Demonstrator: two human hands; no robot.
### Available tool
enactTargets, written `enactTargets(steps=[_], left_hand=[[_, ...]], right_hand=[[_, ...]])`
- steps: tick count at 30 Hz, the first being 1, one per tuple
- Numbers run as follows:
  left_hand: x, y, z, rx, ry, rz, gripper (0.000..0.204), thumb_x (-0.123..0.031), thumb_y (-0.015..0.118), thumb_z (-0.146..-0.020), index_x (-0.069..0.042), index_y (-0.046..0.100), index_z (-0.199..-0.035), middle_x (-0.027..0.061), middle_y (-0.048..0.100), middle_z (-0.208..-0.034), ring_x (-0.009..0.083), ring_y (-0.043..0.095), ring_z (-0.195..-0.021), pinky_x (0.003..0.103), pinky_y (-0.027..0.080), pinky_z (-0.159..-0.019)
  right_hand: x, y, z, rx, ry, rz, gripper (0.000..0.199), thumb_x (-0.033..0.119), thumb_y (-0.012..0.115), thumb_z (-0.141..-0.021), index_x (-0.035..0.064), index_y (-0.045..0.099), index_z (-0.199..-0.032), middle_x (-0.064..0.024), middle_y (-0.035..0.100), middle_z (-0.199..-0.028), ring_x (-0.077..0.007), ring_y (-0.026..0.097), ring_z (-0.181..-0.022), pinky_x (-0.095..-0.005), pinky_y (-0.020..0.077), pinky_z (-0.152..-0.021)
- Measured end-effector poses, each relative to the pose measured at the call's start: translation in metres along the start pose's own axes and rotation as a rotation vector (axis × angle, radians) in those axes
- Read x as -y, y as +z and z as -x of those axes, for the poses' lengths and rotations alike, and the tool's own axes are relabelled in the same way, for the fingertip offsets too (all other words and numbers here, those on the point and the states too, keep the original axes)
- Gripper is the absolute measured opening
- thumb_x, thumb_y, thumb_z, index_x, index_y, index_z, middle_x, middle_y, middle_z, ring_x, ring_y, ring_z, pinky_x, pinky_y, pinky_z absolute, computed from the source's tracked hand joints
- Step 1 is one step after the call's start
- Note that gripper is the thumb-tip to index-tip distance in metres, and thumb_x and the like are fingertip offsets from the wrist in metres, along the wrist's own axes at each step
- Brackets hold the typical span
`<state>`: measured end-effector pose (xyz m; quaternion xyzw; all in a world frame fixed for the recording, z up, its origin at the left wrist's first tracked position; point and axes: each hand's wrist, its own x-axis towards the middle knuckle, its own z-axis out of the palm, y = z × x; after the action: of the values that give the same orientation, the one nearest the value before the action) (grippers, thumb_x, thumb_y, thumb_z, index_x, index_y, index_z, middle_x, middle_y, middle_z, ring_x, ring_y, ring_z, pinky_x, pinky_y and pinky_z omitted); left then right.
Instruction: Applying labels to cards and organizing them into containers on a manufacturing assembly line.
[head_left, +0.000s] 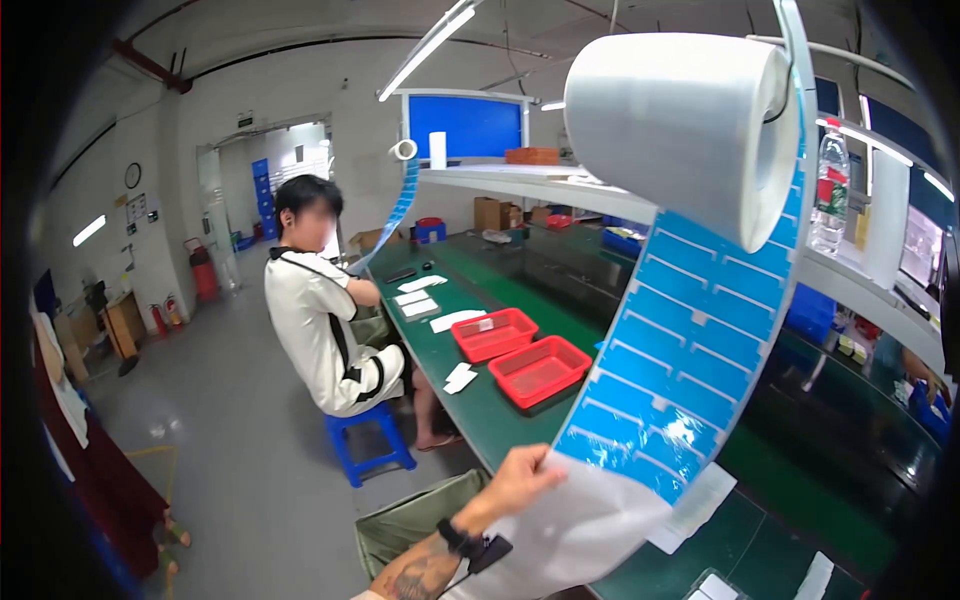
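Clearly, left hand [520, 485] pinches blue strip [690, 330]

Glossy and white-gridded, the strip curves down from a white roll [670, 130] above and right of the hand, its left edge between thumb and fingers. The green table [490, 425] has its edge beyond; grey floor [240, 390] stretches leftward

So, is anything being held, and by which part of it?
The left hand holds the strip by its left edge, near where blue meets white. The right hand isn't in view.
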<state>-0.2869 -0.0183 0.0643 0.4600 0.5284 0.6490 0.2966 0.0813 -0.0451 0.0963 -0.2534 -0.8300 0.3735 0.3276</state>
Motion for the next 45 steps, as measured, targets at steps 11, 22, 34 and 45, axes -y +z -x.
enactTargets(steps=[11,22,34,45], left_hand=[[0.004,0.02,0.215,-0.057,-0.262,-0.133,0.035,-0.006,0.079,-0.088,0.0,0.066,-0.119,0.0011,0.071,-0.104,0.0078,0.061,-0.094,0.027,0.051,-0.084],[0.019,-0.039,0.124,-0.15,-0.267,-0.039,0.049,0.003,0.076,-0.085,0.001,0.055,-0.129,0.0081,0.069,-0.113,0.0136,0.066,-0.096,0.031,0.055,-0.086],[-0.032,0.163,0.146,0.739,-0.571,0.503,0.075,-0.059,0.048,-0.101,-0.001,0.042,-0.149,0.0166,0.057,-0.141,0.0253,0.058,-0.123,0.045,0.046,-0.103],[0.026,0.256,0.191,0.502,-0.948,1.069,0.064,-0.054,0.043,-0.103,-0.002,0.056,-0.139,0.0183,0.057,-0.14,0.0313,0.058,-0.122,0.048,0.047,-0.105]], right_hand=[[0.023,0.108,-0.09,0.364,-0.358,0.414,0.041,0.04,0.076,-0.08,0.0083,0.065,-0.104,-0.017,0.062,-0.111,-0.0363,0.06,-0.101,-0.0472,0.048,-0.084],[-0.035,-0.046,-0.02,-0.458,-0.061,-0.919,0.033,0.029,0.06,-0.099,-0.0013,0.064,-0.111,-0.0162,0.071,-0.107,-0.027,0.068,-0.092,-0.0399,0.0551,-0.084],[0.008,-0.139,0.082,-0.672,-0.017,-0.127,0.016,0.013,0.071,-0.087,0.003,0.062,-0.077,-0.013,0.069,-0.078,-0.0157,0.054,-0.057,-0.0286,0.0423,-0.054],[-0.019,-0.104,0.119,-0.627,0.016,0.376,0.066,0.055,0.084,-0.075,-0.0004,0.068,-0.107,-0.0186,0.065,-0.112,-0.0303,0.064,-0.102,-0.043,0.0522,-0.085]])
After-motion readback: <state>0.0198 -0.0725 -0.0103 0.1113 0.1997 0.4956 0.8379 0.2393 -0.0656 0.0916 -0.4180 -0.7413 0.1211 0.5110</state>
